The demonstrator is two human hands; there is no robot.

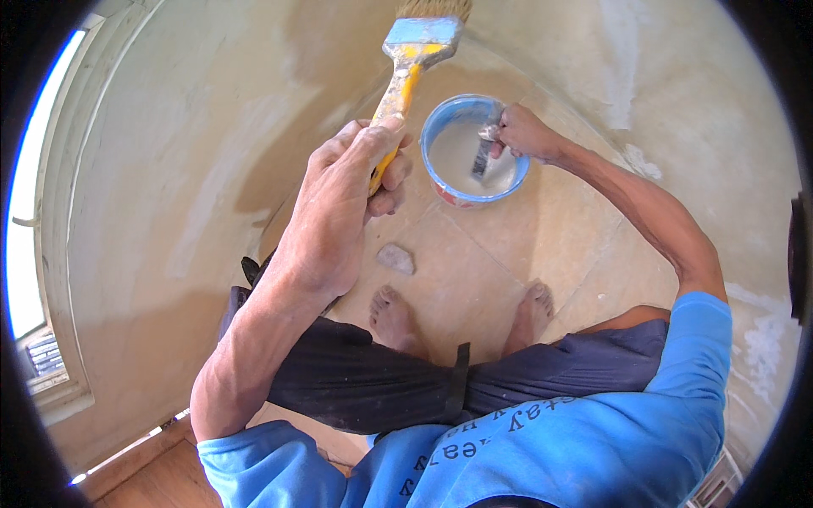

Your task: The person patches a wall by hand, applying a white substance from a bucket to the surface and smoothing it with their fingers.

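Note:
My left hand [343, 190] is closed around the handle of a wide paintbrush [398, 85], raised with its tan bristles pointing away from me. The brush has a yellow handle smeared with white and a light blue band. At the right rim of a round blue bucket [432, 169], my right hand [519, 135] grips a small flat tool [481, 159] with a grey, dark-streaked end. That end hangs over or dips into the whitish liquid [455, 157]; I cannot tell which. Whether the tool is a brush or a scraper is unclear.
On the tiled floor [474, 245] a flat grey stone-like piece [395, 259] lies near my bare feet. Walls with white patches rise at the left [169, 203] and right [694, 102]. A bright window [34, 195] is at the far left.

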